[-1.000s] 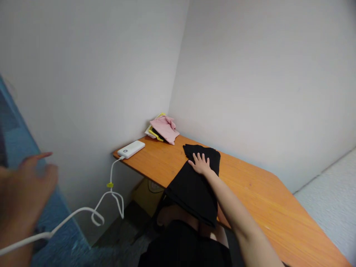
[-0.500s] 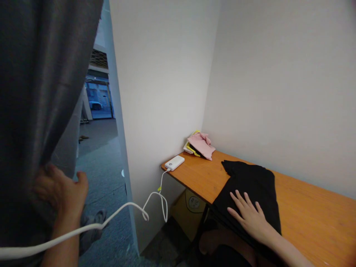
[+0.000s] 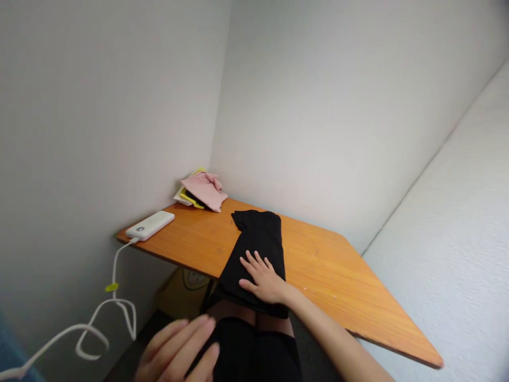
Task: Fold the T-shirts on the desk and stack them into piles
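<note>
A folded black garment lies across the orange wooden table, its near end hanging over the table's front edge. My right hand rests flat on the garment near that edge, fingers spread and holding nothing. My left hand hovers low in front of me, just below the table edge, fingers stretched out together and empty, next to the dark clothing on my lap.
A white power bank sits at the table's left corner, its white cable looping down toward the floor. A pink cloth bundle with yellow bits lies in the far corner. White walls close in on the left, back and right.
My left hand let go of the grey curtain and came down in front of me. The view swung back to the table. My right hand stayed flat on the black garment.
</note>
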`<state>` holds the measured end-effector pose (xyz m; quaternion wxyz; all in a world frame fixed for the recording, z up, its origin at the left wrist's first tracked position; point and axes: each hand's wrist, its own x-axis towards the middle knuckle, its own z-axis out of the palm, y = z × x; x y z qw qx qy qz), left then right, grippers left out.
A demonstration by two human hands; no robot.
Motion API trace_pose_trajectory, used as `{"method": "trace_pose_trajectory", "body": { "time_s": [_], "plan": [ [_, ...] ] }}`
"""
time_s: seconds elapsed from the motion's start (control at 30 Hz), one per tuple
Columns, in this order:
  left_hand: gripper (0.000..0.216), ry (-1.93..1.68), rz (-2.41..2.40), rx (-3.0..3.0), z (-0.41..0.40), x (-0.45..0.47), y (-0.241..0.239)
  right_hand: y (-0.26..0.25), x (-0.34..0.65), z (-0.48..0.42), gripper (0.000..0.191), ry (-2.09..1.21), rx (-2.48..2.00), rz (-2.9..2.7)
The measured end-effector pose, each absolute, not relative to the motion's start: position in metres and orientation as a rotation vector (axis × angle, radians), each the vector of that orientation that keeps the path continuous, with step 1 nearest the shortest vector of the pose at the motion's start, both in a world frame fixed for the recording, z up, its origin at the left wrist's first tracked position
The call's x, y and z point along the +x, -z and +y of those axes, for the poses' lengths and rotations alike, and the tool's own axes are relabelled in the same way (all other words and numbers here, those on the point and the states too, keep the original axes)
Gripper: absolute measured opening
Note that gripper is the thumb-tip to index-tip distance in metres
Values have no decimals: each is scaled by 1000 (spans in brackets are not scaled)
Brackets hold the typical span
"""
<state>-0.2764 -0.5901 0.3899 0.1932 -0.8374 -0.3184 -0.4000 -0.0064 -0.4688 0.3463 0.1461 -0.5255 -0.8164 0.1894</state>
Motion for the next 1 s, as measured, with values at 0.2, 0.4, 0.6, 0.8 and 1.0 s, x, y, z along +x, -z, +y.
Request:
{"method": "trace_pose_trajectory", "body": {
  "time_s": [0.2, 0.4, 0.6, 0.8, 1.0],
  "plan": [
    [34, 756, -1128, -2659, -489, -222, -375, -353, 32, -414, 72, -422, -1529, -2132],
    [22, 879, -1649, -2623, -481, -242, -362, -366, 38, -395, 30, -253, -1489, -2011],
    [33, 709, -2050, -2603, -479, -243, -355, -353, 12, -491, 56, -315, -1412, -2208],
    [34, 963, -2030, -2658, -475, -221, -357, -337, 32, -528, 107, -657, -1583, -2386],
    [36, 964, -2108, -2681, -488, -209, -356, -363, 60, -432, 65, -355, -1430, -2120]
  ]
}}
